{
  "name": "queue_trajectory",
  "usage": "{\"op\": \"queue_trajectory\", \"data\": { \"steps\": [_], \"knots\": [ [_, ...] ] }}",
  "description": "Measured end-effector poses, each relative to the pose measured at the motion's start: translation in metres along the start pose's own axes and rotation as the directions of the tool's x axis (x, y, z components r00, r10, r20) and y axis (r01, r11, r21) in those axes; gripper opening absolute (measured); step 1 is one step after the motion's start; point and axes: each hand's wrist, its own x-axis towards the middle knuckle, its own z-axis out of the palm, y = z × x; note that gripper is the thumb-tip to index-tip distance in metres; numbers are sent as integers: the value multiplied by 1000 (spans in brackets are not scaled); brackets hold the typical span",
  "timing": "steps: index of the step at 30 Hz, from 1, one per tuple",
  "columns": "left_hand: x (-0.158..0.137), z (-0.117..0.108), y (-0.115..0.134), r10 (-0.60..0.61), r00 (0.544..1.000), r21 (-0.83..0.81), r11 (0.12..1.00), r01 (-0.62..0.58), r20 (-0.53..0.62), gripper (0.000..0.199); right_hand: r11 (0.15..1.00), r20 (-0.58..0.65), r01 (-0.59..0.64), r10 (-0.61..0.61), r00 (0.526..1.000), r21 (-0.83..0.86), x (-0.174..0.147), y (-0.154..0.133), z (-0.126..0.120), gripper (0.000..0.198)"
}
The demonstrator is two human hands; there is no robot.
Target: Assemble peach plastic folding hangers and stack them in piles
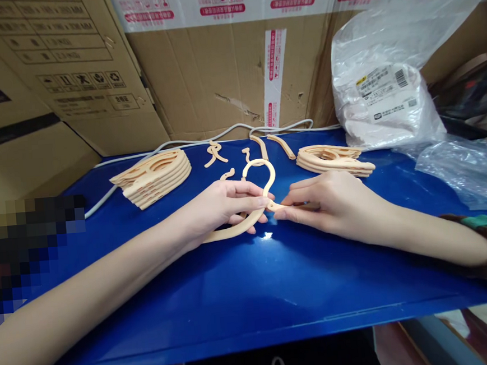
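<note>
In the head view, my left hand (218,207) is closed around a beige plastic hanger part. Its curved hook (271,172) rises above my fingers, and a rounded arm (234,231) runs out under my palm to the left. Facing it, my right hand (338,206) pinches a slim beige hanger arm piece (273,206), whose end with a small hole meets the hook's base at my left thumb. Most of this piece is hidden by my right fingers. Behind my left hand lies a small loose hook piece (228,174).
Stacks of beige hanger parts stand at left (154,178) and right (334,159) on the blue table (252,294). Loose crossed hooks (215,152) and a curved strip (282,147) lie toward the back. Beyond are a white cable (206,137), a cardboard box (201,79) and a plastic bag (384,92).
</note>
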Motion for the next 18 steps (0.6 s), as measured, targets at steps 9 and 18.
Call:
{"op": "queue_trajectory", "data": {
  "steps": [9,18],
  "knots": [
    [-2,1,-2,119,993,137,984,-117,-9,13,994,-8,-3,2,1000,-113,-2,-6,-4,42],
    [-5,8,1,154,988,188,971,-147,-23,13,992,-19,17,-19,1000,-125,-1,-7,-5,48]
  ]
}}
